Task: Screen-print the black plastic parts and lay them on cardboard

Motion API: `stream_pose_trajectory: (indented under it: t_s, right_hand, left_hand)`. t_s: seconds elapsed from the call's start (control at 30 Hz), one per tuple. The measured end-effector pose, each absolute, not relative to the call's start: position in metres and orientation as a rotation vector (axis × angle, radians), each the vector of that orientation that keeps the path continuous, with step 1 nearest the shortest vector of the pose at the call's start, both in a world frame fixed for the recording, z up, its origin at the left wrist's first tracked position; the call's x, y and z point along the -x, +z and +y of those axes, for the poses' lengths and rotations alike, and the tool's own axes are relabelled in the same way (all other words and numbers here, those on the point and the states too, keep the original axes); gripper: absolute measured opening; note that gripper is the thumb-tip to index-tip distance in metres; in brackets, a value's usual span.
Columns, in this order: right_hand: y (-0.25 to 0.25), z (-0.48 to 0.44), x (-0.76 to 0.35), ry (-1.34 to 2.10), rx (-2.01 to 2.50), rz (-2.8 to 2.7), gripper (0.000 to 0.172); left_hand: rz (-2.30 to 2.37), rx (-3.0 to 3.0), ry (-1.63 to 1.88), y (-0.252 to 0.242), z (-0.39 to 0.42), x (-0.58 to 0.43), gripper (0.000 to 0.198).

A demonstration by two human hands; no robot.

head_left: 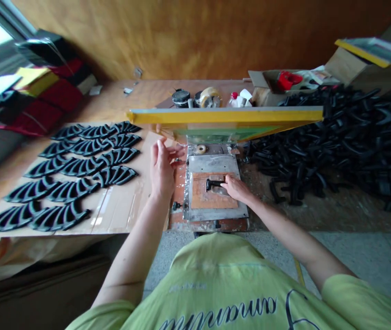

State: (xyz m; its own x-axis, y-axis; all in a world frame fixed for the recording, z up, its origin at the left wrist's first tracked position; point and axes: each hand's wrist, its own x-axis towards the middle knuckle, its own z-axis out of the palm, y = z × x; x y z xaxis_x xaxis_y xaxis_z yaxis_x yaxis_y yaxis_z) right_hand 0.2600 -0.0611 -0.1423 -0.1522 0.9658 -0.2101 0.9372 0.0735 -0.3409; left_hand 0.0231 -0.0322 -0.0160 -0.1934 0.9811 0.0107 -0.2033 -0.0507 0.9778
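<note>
My right hand (235, 188) pinches one end of a black plastic piece (212, 184) that lies over a brown board (198, 200). Under the board is a grey metal plate (216, 163) on the bench jig. My left hand (162, 167) is raised at the jig's left side, its fingers apart and nothing in them. Just above and beyond that hand, a yellow-edged screen frame (226, 115) is held tilted up over the back of the jig. A small roll of tape (201, 149) sits on the jig behind the plate.
Rows of black ribbed plastic pieces (81, 167) lie on cardboard at left. A large heap of black plastic parts (346, 133) covers the right side. Behind the frame stand a dark round tin (180, 97), tape rolls (210, 97) and a red-capped bottle (234, 98). Knobs (176, 206) stick out from the jig.
</note>
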Motion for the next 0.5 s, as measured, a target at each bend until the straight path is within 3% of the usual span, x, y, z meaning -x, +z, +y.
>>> stream_pose_trajectory:
  t_s: [0.13,0.27,0.33,0.5]
  right_hand:
    - [-0.13,-0.086,-0.233,0.574,1.939,-2.067,0.019]
    - [-0.133,-0.109,-0.22,0.552,1.335,-2.384,0.014]
    - [-0.136,-0.106,-0.247,0.555,1.229,-2.466,0.019]
    - [-0.155,-0.096,-0.395,0.451,1.925,-2.366,0.035]
  left_hand:
    - [1.203,-0.733,0.798,-0.079,-0.102,-0.053,0.056]
    - [1.169,-0.445,0.817,-0.119,-0.136,-0.055,0.043]
    - [1.271,-0.44,0.893,-0.13,-0.129,-0.03,0.037]
    - [1.844,-0.846,0.839,-0.156,-0.104,0.08,0.043]
